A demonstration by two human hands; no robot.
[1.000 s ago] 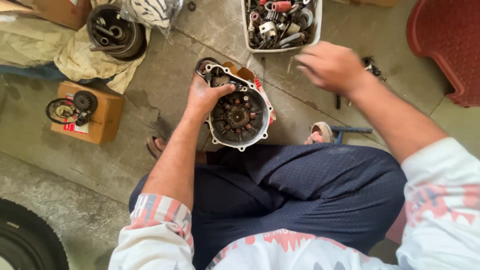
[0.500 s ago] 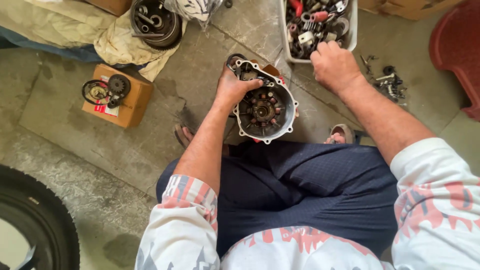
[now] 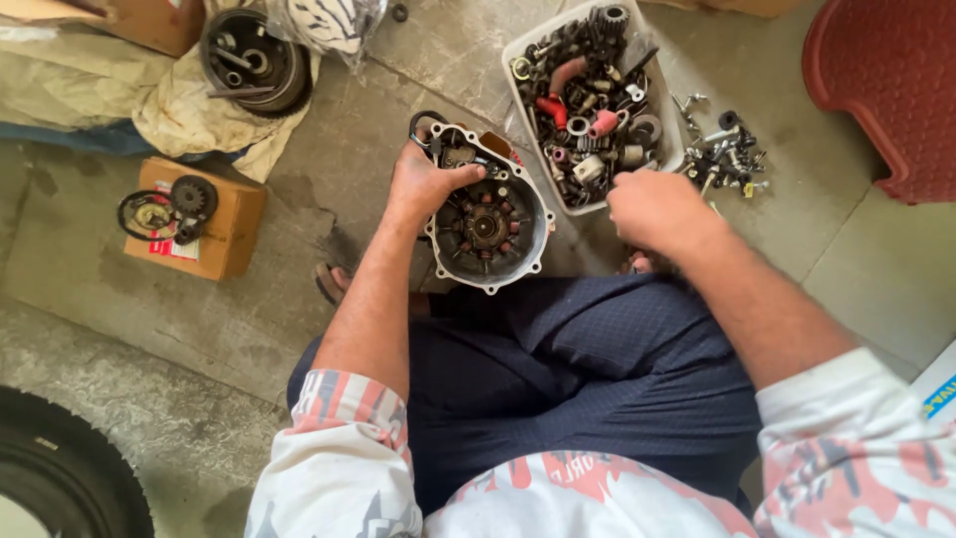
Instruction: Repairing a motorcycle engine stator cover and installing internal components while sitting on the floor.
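1. The left hand (image 3: 423, 184) grips the upper left rim of a round metal engine cover (image 3: 488, 224), thumb hooked over the edge; the cover is tilted, open face up, just above the knees and the concrete floor (image 3: 329, 169).
2. The right hand (image 3: 652, 209) is curled loosely at 3 o'clock from the cover, over the near corner of a white plastic tray (image 3: 518, 60). Whether its grip holds a small part cannot be told; the fingertips are hidden.
3. Risk, as a judgement: the cover hangs from one hand on its rim only. A slip would drop it on the floor or the sandalled foot (image 3: 334, 284) and could damage the coil ring inside.
4. Risk: oily fingers at the tray edge could tip it or flick small parts out.
5. Risk: loose bolts (image 3: 722, 149) lie on the floor at 3 o'clock from the tray, easily scattered by the right forearm.
6. The tray is filled with gears, springs, washers, bolts and red and pink sleeves, heaped to the rim.
7. A black drum (image 3: 254, 60) at 10 o'clock rests on cloth and holds loose metal pieces.
8. A cardboard box (image 3: 224, 224) at 9 o'clock, shut, carries a small sprocket and a rubber ring on its lid.
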